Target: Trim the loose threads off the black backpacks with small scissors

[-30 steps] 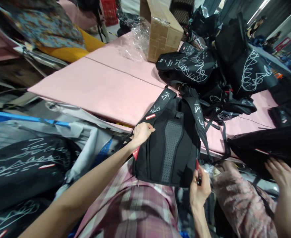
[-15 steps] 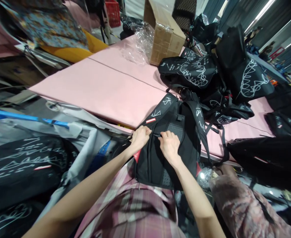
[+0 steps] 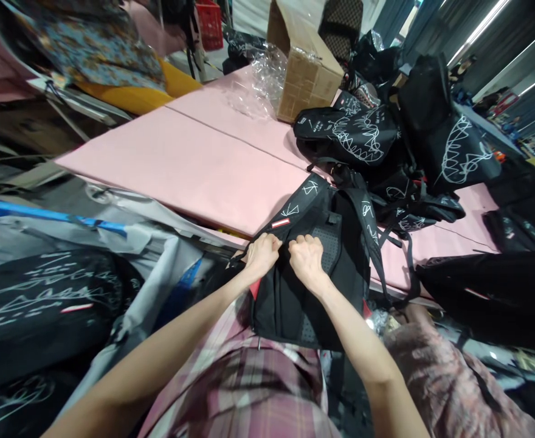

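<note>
A black backpack (image 3: 326,292) lies back side up across my lap and the table edge, its padded shoulder straps pointing away from me. White scribbles and a small red-and-white label (image 3: 281,222) mark the left strap (image 3: 301,198). My left hand (image 3: 264,252) is closed at the backpack's left side, just below that label. Close beside it, my right hand (image 3: 307,258) is closed on the back panel, knuckles up. Both seem to pinch the backpack's fabric near a seam; the fingertips are hidden, so any small part between them cannot be made out.
A pink-topped table (image 3: 194,152) stretches ahead, bearing a cardboard box (image 3: 310,73), clear plastic wrap (image 3: 262,82) and piled black backpacks (image 3: 358,134). More printed bags (image 3: 53,292) fill a grey-lined bin at left. A co-worker's patterned sleeve (image 3: 427,359) is close at right.
My right hand has curled its fingers tighter and shifted slightly left, nearer my left hand. The dark piece seen at its fingertips before is now hidden. The backpack has barely moved.
</note>
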{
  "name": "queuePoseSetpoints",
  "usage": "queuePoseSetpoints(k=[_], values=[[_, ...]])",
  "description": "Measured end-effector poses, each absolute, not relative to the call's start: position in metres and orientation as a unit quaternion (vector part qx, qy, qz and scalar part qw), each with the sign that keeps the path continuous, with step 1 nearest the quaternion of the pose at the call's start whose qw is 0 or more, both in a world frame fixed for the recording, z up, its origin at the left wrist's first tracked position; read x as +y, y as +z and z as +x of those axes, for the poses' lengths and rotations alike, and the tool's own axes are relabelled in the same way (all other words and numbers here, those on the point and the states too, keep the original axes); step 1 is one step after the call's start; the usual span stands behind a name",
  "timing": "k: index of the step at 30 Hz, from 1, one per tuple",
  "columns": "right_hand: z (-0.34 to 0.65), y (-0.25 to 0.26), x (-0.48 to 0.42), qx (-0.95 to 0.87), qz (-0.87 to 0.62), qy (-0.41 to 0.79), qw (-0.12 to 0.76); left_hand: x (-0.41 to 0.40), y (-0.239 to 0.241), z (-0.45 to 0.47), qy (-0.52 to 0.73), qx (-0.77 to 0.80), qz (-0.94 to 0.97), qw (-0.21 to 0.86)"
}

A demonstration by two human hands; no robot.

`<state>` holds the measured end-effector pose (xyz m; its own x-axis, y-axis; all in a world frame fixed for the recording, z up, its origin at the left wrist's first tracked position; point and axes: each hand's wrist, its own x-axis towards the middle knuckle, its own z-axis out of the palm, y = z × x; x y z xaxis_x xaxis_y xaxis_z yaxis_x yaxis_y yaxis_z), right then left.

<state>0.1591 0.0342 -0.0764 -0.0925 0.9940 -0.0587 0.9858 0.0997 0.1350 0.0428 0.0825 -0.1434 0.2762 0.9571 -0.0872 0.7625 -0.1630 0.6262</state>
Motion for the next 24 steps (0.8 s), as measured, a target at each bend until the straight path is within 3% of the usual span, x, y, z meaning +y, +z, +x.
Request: queuePoseSetpoints(k=[5,11,17,24], values=[[0.179,-0.078,0.02,0.682,0.731,0.012,0.0,0.089,-0.143,0.027,0.182,0.561,0.747,0.308],[0.186,-0.077,0.015,0.676,0.736,0.018,-0.018,0.076,-0.142,0.027,0.22,0.517,0.775,0.288],[0.186,-0.081,0.017,0.674,0.739,0.021,-0.017,0.072,-0.142,0.034,0.137,0.484,0.849,0.164],[0.187,-0.087,0.016,0.672,0.74,0.018,-0.028,0.091,-0.133,0.037,0.086,0.45,0.874,0.162]])
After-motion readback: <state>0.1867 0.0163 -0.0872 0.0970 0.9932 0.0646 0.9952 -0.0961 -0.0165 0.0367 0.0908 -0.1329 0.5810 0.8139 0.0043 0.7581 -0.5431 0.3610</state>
